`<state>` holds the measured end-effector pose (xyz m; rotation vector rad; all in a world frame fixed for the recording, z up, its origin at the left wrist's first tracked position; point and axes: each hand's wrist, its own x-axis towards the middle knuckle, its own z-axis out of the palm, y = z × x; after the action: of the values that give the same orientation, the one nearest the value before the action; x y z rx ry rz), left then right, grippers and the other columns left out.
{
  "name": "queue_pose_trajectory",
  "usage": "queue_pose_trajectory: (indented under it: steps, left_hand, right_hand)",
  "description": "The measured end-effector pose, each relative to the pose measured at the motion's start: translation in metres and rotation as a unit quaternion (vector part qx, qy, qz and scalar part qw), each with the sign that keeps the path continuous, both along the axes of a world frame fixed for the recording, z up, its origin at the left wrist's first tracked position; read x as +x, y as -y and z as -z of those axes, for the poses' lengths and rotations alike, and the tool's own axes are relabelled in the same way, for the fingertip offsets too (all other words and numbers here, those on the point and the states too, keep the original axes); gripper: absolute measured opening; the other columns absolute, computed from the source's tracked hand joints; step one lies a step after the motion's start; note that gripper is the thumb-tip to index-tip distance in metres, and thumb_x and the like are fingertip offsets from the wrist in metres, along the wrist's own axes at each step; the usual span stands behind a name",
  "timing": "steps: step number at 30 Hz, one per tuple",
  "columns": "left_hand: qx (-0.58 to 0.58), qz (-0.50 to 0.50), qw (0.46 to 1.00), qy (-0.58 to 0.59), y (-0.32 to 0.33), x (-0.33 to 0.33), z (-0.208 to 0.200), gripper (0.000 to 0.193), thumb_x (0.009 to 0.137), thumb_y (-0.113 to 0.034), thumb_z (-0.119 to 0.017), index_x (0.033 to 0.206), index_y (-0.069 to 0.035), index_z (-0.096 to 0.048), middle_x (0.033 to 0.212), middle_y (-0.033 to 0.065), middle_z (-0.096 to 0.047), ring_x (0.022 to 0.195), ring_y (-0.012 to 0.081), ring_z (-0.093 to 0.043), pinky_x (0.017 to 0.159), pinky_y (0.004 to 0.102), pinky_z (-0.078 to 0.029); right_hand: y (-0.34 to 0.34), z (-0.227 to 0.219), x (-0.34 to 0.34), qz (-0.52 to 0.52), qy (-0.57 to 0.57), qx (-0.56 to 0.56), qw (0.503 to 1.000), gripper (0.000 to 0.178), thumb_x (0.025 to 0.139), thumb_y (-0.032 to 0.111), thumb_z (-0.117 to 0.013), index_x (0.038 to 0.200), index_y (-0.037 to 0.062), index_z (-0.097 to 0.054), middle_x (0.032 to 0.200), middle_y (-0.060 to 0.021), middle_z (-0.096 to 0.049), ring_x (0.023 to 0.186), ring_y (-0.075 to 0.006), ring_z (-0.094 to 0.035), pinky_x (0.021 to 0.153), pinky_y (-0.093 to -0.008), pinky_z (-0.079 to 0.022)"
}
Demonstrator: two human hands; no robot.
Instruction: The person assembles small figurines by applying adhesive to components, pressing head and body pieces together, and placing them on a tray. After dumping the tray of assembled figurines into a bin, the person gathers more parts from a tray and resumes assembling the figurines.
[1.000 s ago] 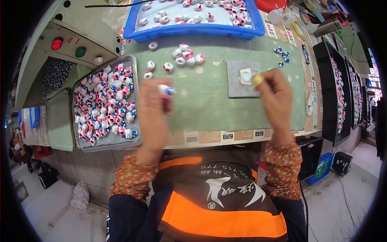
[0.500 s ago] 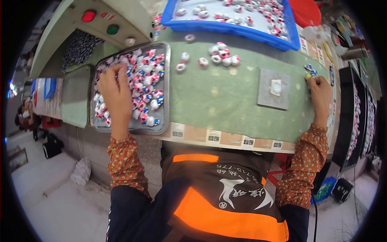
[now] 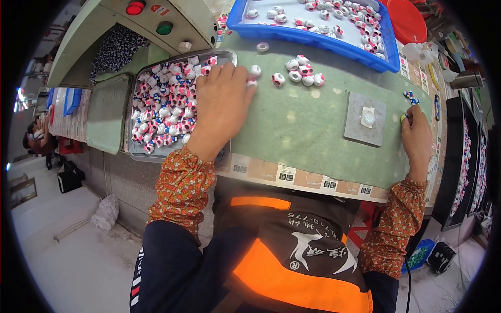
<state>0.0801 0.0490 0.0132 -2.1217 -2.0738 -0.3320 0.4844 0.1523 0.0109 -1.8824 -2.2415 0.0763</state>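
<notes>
My left hand point(image 3: 222, 107) reaches palm down over the right rim of a metal tray point(image 3: 232, 57). Its fingers are bent and a little apart, with the thumb away from them. Just past the thumb, small white-and-pink toy heads point(image 3: 254, 71) lie on the green mat point(image 3: 276, 125). I see nothing held, though the palm side is hidden. At the table's right side, my right hand point(image 3: 416, 136) has its fingers curled in, with yellow on the thumb tip. Small blue-and-white toy pieces point(image 3: 412, 97) lie at its fingertips. Whatever it pinches, if anything, is hidden.
Many pink, white and blue toy figures point(image 3: 156, 112) fill the tray. More heads form a cluster point(image 3: 305, 73) on the mat. A blue bin point(image 3: 313, 39) stands behind. A grey plate point(image 3: 360, 133) carries a small round piece. A beige machine point(image 3: 78, 47) with buttons stands left.
My left hand has moved right, from over the tray's middle to its right rim beside the loose heads. My right hand has shifted slightly back from the blue-and-white pieces. The view has shifted a little.
</notes>
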Motion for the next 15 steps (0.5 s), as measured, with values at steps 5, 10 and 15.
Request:
queue_pose_trajectory:
  steps: [5, 10, 15]
  left_hand:
    - [0.019, 0.018, 0.999, 0.033, 0.005, 0.007, 0.01, 0.025, 0.086, -0.018, -0.068, 0.106, -0.008, -0.057, 0.097, 0.0101, -0.058, 0.096, 0.0301, -0.058, 0.079, 0.0466, -0.044]
    - [0.024, 0.005, 0.996, 0.086, 0.012, 0.021, 0.006, 0.028, 0.083, -0.015, -0.068, 0.105, -0.005, -0.053, 0.097, 0.0141, -0.057, 0.096, 0.0336, -0.057, 0.08, 0.0465, -0.044]
    - [-0.027, 0.04, 0.857, 0.513, 0.022, 0.039, -0.011, 0.031, 0.083, -0.011, -0.064, 0.105, -0.006, -0.042, 0.094, 0.0144, -0.052, 0.082, 0.031, -0.056, 0.076, 0.0424, -0.047]
  right_hand:
    - [-0.001, 0.004, -0.002, -0.024, 0.017, 0.029, 0.999, 0.018, 0.089, 0.008, -0.057, 0.105, 0.0012, -0.055, 0.095, -0.0234, -0.063, 0.09, -0.0442, -0.061, 0.077, -0.0513, -0.046]
    - [0.005, 0.01, 0.006, -0.03, 0.009, 0.049, 0.998, 0.019, 0.089, 0.008, -0.057, 0.108, 0.0021, -0.055, 0.094, -0.0216, -0.064, 0.085, -0.0406, -0.063, 0.073, -0.0482, -0.048]
    - [0.016, 0.002, 0.017, -0.024, -0.147, -0.014, 0.989, 0.016, 0.094, 0.008, -0.059, 0.109, 0.0032, -0.055, 0.087, -0.008, -0.063, 0.072, -0.0186, -0.061, 0.064, -0.0348, -0.048]
